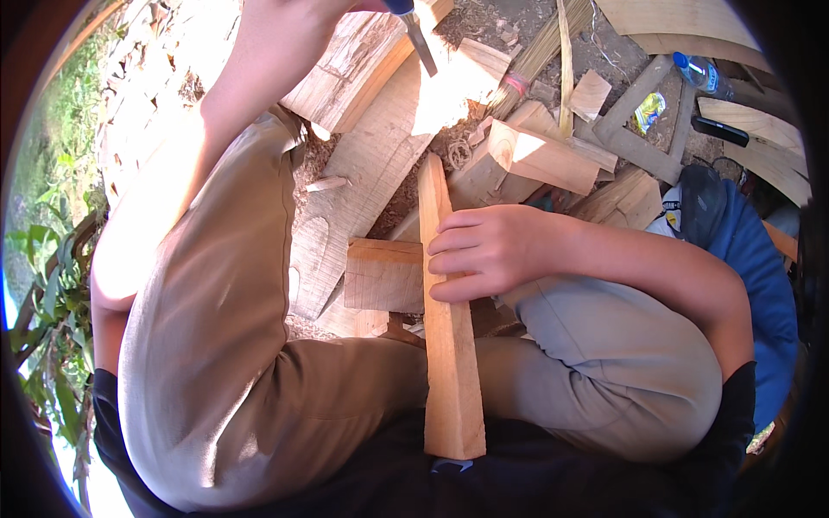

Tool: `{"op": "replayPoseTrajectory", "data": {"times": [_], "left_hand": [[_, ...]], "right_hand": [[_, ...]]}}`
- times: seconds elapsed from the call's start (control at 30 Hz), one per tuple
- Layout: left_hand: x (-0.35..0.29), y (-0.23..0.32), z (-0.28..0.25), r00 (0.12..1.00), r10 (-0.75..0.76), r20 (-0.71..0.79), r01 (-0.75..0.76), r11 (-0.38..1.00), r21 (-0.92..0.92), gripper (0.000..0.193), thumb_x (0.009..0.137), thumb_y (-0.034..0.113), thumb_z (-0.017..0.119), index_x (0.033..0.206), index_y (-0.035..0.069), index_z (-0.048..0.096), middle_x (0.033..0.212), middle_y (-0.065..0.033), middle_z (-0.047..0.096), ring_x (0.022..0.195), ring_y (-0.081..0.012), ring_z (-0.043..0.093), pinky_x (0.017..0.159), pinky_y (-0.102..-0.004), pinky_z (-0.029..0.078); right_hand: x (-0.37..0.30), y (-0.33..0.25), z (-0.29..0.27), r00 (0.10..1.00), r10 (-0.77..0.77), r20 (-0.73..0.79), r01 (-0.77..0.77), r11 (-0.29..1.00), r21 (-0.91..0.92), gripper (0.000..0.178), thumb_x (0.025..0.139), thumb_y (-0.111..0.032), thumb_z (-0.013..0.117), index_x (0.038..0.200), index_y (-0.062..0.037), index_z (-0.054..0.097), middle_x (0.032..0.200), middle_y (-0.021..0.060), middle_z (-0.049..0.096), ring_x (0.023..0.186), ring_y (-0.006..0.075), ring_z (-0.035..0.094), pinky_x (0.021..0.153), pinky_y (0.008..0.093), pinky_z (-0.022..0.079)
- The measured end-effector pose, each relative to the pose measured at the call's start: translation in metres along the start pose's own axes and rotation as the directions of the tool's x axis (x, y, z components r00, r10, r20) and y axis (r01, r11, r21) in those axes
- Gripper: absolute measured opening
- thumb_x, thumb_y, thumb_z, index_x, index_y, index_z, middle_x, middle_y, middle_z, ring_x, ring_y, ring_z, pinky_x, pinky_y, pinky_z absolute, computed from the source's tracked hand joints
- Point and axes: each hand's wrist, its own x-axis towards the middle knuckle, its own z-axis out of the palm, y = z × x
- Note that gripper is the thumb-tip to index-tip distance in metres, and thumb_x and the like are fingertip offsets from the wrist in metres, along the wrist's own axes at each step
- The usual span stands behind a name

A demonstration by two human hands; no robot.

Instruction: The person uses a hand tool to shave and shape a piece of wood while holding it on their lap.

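Observation:
Across my lap runs a long squared wooden stick [451, 380], its near end by my waist and its narrower far end among the wood pieces. My right hand [494, 252] is closed over its middle from the right side, fingers wrapped across the top. My left hand [298, 26] is raised at the top edge of the view, its fingers mostly cut off. From it juts a chisel-like tool with a blue handle [399, 5] and a flat metal blade [422, 50], pointing down and apart from the stick. Beside the stick stands a short wooden block [383, 274].
A wide board [363, 177] and a thick timber [367, 65] lie ahead between my knees. Several offcuts, including a block [544, 157], crowd the right. Farther right are a wooden frame [635, 147], a plastic bottle [698, 73] and a dark phone-like object [720, 131]. Plants grow at left.

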Motion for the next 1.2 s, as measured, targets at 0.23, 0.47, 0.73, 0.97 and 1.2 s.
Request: {"op": "replayPoseTrajectory", "data": {"times": [0.23,0.47,0.73,0.97,1.2], "left_hand": [[-0.006,0.003,0.008,0.993,0.089,-0.083,-0.086,0.995,0.045,0.028,0.102,0.025,0.067,0.119,0.004,0.062,0.106,-0.0082,0.071,0.095,-0.0178,0.071,0.083,-0.0333,0.059],[-0.004,0.021,-0.007,0.981,0.108,-0.162,-0.099,0.993,0.061,0.034,0.106,0.033,0.058,0.119,0.002,0.063,0.107,-0.0084,0.07,0.096,-0.016,0.069,0.083,-0.0306,0.056],[-0.003,0.02,0.003,0.956,0.167,-0.243,-0.152,0.985,0.077,0.034,0.106,0.031,0.058,0.119,0.001,0.064,0.108,-0.0094,0.069,0.094,-0.0167,0.068,0.082,-0.0306,0.056],[-0.011,0.027,0.011,0.939,0.165,-0.3,-0.152,0.986,0.065,0.035,0.106,0.03,0.059,0.12,-0.001,0.065,0.109,-0.0104,0.069,0.094,-0.0172,0.068,0.081,-0.0302,0.056],[-0.011,0.026,0.005,0.951,0.134,-0.28,-0.125,0.991,0.048,0.036,0.105,0.03,0.061,0.119,-0.002,0.067,0.111,-0.0096,0.07,0.093,-0.0155,0.068,0.082,-0.0296,0.056]], "right_hand": [[0.005,-0.013,-0.021,0.997,-0.064,0.037,0.066,0.996,-0.059,0.019,0.083,-0.018,0.07,0.099,-0.0095,0.065,0.093,0.0065,0.063,0.086,0.0215,0.065,0.073,0.0344,0.055],[0.016,-0.02,-0.039,0.989,-0.123,0.087,0.138,0.969,-0.205,0.021,0.083,-0.021,0.068,0.1,-0.0089,0.064,0.093,0.0054,0.063,0.085,0.021,0.064,0.077,0.0338,0.054],[0.026,-0.028,-0.061,0.981,-0.077,0.176,0.124,0.954,-0.273,0.021,0.084,-0.022,0.067,0.101,-0.0108,0.063,0.097,0.0059,0.064,0.089,0.0214,0.064,0.082,0.0341,0.053],[0.035,-0.026,-0.049,0.993,-0.097,0.064,0.111,0.949,-0.293,0.019,0.086,-0.023,0.067,0.101,-0.0118,0.063,0.096,0.0068,0.065,0.088,0.0228,0.066,0.081,0.0333,0.053],[0.037,-0.025,-0.022,0.978,-0.201,-0.055,0.187,0.962,-0.197,0.015,0.083,-0.018,0.067,0.086,-0.0084,0.056,0.075,0.0,0.053,0.07,0.0153,0.057,0.067,0.0285,0.049]]}}
